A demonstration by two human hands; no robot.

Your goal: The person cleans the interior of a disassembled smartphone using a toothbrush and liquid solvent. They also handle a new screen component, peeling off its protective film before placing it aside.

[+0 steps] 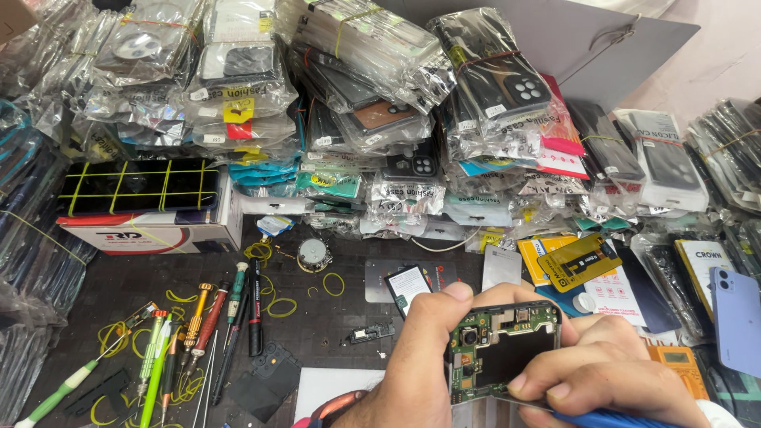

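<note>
I have the opened phone (501, 349) at near centre, back cover off, green circuit board and black battery bay exposed. My left hand (416, 361) wraps its left edge, thumb hooked over the top left corner, fingers clamped on the frame. My right hand (610, 368) sits on the right and near edge, fingers pinched together on a blue tool (610, 418) that lies along the phone's near edge. I can't see the tool tip, so I can't say whether it touches the board.

Handling, my read: light, stiff, flat slab. The outer frame is the only safe grip. The board is fragile: small components, camera module at upper left, likely thin flex connectors. No pressing on the green area, no squeezing across the open bay. Screen side faces down into my palm, so I'd judge twisting risky for the glass. Bare metal edges look a bit slippery; a grip by the two long sides seems best.

Around it: a small white-and-black card (409, 287) just beyond my left thumb, a small black part (371, 333) to the left on the dark mat (135, 277). A row of screwdrivers (202, 333) lies well left among yellow rubber bands (279, 305). An orange multimeter (680, 366) is just right of my right hand, a light blue phone (737, 317) at far right. Stacks of bagged phone cases (380, 103) fill the far side.
</note>
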